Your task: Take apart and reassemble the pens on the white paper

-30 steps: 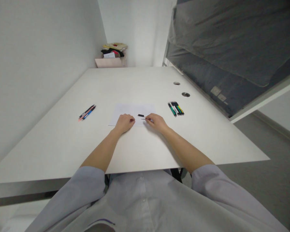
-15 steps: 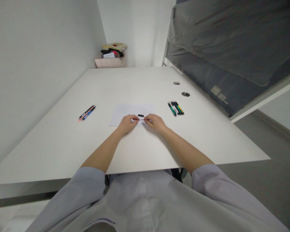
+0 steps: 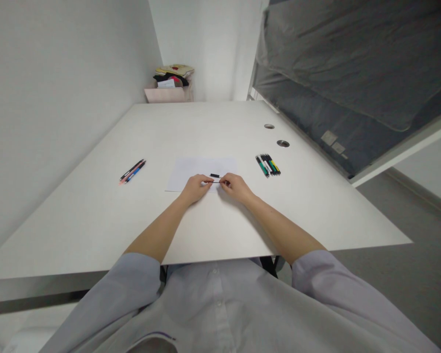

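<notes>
Where your fingertips face each other: a thin dark rod [image 3: 216, 182] bridges the small gap, straight, level and slim as a line; its ends are hard to make out among your fingers.
Left hand [image 3: 196, 188]: you have thumb and finger pinching the rod's left end.
Right hand [image 3: 237, 186]: you pinch the rod's right part between thumb and finger.
Black piece [image 3: 214, 175]: short and blocky, it lies just beyond the gap between your hands, a pale bit at its right end near your right fingertips.
White paper [image 3: 182, 171]: it lies under your hands and stretches beyond them.
Right pens [image 3: 268, 165]: well to the right of your right hand, side by side, with green, white, black and yellow parts.
Left pens [image 3: 133, 171]: well to the left of your left hand, close together, black, pinkish and blue.
</notes>
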`<state>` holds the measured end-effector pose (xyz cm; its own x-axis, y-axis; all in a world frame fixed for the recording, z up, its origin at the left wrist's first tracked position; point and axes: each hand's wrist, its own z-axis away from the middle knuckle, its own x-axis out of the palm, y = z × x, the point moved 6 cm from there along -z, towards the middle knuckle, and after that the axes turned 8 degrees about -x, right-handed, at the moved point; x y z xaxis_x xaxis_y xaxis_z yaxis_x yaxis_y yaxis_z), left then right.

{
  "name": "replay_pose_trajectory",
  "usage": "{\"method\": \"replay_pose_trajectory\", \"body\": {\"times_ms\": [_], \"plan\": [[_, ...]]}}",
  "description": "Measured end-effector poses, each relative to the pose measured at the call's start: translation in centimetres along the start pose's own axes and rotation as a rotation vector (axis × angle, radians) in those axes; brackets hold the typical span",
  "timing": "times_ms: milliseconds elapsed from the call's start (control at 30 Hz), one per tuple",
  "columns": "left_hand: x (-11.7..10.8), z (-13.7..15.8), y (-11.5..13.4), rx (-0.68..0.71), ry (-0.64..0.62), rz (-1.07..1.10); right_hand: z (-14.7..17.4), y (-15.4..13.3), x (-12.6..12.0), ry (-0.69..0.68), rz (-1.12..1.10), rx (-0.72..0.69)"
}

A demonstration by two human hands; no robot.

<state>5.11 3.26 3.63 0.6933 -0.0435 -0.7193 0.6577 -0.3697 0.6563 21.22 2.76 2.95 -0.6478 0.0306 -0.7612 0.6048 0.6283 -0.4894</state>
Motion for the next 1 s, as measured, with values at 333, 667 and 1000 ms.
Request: {"method": "replay_pose_trajectory", "body": {"times_ms": [333, 667, 1000], "plan": [[0.6, 0.0, 0.5, 0.025, -0.031, -0.053, 0.1, -0.3, 0.5, 0.023, -0.011, -0.004], [0.6, 0.1, 1.2, 0.075, -0.059, -0.141, 0.1, -0.6, 0.6, 0.01, -0.035, -0.046], [-0.2, 0.0, -0.2, 0.02, -0.05, -0.074, 0.0, -0.2, 0.0, 0.087, -0.128, -0.053]]}}
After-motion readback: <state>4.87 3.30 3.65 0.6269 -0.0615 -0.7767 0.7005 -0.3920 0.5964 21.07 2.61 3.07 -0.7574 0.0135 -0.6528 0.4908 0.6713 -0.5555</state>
